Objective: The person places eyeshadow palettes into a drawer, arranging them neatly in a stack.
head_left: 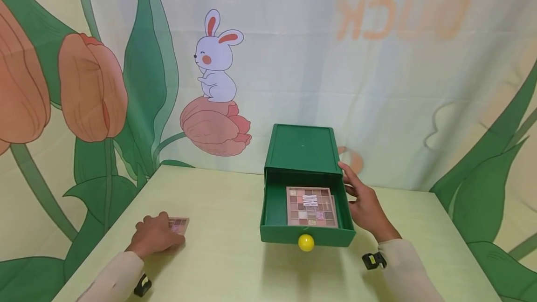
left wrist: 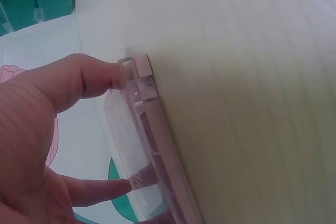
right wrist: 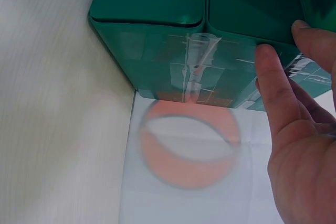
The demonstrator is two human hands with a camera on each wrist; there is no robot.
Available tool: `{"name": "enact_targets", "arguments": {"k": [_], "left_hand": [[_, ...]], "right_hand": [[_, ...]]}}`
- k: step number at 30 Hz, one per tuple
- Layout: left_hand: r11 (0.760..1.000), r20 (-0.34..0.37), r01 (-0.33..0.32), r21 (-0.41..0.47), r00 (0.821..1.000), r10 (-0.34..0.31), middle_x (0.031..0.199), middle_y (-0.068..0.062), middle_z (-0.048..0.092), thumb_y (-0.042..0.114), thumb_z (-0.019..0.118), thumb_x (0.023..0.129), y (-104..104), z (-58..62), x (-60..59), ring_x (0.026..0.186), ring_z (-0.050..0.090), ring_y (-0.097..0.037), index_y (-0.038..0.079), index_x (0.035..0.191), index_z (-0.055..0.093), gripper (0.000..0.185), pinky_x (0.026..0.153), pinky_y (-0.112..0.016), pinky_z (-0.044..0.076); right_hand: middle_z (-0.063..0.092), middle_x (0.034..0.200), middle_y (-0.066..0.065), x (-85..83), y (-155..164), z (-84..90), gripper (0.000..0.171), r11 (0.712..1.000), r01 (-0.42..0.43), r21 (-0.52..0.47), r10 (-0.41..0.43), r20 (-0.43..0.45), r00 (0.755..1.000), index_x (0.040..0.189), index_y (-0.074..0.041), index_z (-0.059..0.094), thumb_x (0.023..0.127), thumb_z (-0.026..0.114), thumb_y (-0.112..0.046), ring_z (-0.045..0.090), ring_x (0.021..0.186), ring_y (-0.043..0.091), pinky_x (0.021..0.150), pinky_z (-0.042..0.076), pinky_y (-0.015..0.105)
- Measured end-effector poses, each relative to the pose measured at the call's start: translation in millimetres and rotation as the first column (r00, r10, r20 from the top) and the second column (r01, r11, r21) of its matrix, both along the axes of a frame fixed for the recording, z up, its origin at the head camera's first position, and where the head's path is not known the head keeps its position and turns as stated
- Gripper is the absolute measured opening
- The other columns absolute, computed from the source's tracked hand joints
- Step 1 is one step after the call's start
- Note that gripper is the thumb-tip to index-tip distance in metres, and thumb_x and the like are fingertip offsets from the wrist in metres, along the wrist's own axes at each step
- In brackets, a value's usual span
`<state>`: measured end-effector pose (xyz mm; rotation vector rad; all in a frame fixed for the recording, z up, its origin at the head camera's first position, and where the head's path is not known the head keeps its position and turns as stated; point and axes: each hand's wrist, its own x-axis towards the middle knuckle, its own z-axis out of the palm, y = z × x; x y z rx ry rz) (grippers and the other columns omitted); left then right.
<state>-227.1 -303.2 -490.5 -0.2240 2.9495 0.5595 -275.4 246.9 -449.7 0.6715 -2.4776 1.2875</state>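
At the left of the table, my left hand (head_left: 153, 234) holds an eyeshadow palette (head_left: 179, 224) lying flat. The left wrist view shows the thumb at the edge of the palette (left wrist: 165, 156) by its catch, and a fingertip on the clear lid. My right hand (head_left: 369, 206) rests against the right side of a green drawer box (head_left: 303, 148). Its fingers (right wrist: 273, 72) are nearly straight on the taped side in the right wrist view. The drawer (head_left: 274, 233) is pulled out, its yellow knob (head_left: 306, 243) facing me. Inside lies another eyeshadow palette (head_left: 310, 218), with one more edge showing beneath it.
The pale table (head_left: 222, 264) ends at a printed curtain (head_left: 293, 59) behind the box. The curtain shows tulips and a white rabbit (head_left: 220, 69). Black wrist cameras (head_left: 373, 260) sit at both sleeves.
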Motion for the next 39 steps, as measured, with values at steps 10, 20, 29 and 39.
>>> {"name": "enact_targets", "arguments": {"k": [10,20,29,39], "left_hand": [[0.999,-0.105,0.039,-0.015,0.994,-0.040,0.103,-0.026,0.062,0.044,0.082,0.079,-6.4,24.0,-8.6,0.094,0.054,-0.042,-0.006,0.134,0.058,0.078,0.066,-0.044,0.046],[0.984,-0.268,0.177,-0.029,0.947,-0.178,0.106,-0.020,0.070,0.040,0.082,0.078,23.8,94.2,-14.2,0.092,0.060,-0.033,-0.004,0.136,0.063,0.075,0.064,-0.037,0.046],[0.964,-0.305,0.263,-0.032,0.916,-0.260,0.112,-0.017,0.068,0.039,0.079,0.080,58.5,150.7,-14.7,0.105,0.057,-0.036,0.003,0.138,0.065,0.070,0.070,-0.041,0.051],[0.924,-0.341,0.382,0.032,0.873,-0.349,0.133,-0.015,0.059,0.038,0.083,0.076,113.7,192.5,-20.6,0.116,0.052,-0.033,0.013,0.148,0.061,0.080,0.074,-0.038,0.058]], "right_hand": [[0.061,0.143,0.021,-1.2,1.4,-0.8,0.095,1.000,0.002,0.013,-0.002,-0.015,1.000,0.168,-0.035,0.025,0.095,0.077,-0.004,0.063,0.132,0.048,0.080,0.066,0.049],[0.061,0.143,0.022,-1.1,2.3,-1.5,0.095,1.000,-0.001,0.010,0.001,-0.004,1.000,0.168,-0.036,0.025,0.096,0.076,-0.003,0.063,0.132,0.049,0.080,0.066,0.048],[0.060,0.146,0.021,-2.3,2.4,-3.1,0.095,1.000,0.001,0.022,-0.001,0.004,1.000,0.169,-0.036,0.024,0.096,0.077,-0.005,0.062,0.133,0.048,0.081,0.066,0.048],[0.059,0.147,0.022,-0.7,2.1,-0.7,0.096,0.999,0.008,0.031,-0.009,0.002,1.000,0.168,-0.038,0.023,0.096,0.077,-0.004,0.062,0.133,0.049,0.082,0.065,0.049]]}}
